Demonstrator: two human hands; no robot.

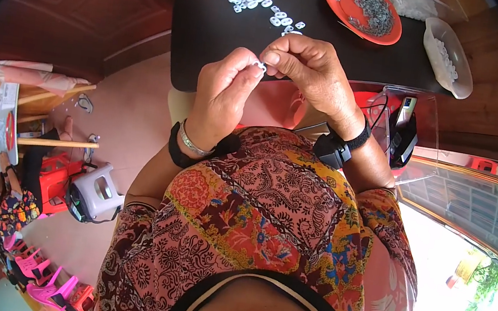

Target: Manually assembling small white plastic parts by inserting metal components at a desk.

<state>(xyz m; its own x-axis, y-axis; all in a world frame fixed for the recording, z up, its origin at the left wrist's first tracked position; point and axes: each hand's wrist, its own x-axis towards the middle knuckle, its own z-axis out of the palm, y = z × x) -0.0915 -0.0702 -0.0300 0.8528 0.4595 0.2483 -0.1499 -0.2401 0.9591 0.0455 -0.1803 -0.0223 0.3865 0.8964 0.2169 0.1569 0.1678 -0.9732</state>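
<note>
My left hand (224,92) pinches a small white plastic piece (261,66) between thumb and forefinger, just off the table's near edge. Against it, my right hand (315,76) has thumb and forefinger pressed together; whatever they hold is too small to make out. Similar white pieces (285,21), oval with holes, lie scattered on the dark table (214,37) beyond my hands. To their right, an orange-red plate (390,37) holds a heap of small grey metal pieces (372,11).
A translucent tub (461,89) with white pieces stands at the table's right end, near a clear plastic bag (411,2). Below it, a phone (405,111) rests in a clear box. On the left floor are a grey-white stool (96,192) and pink chairs (52,290); another person (12,206) sits there.
</note>
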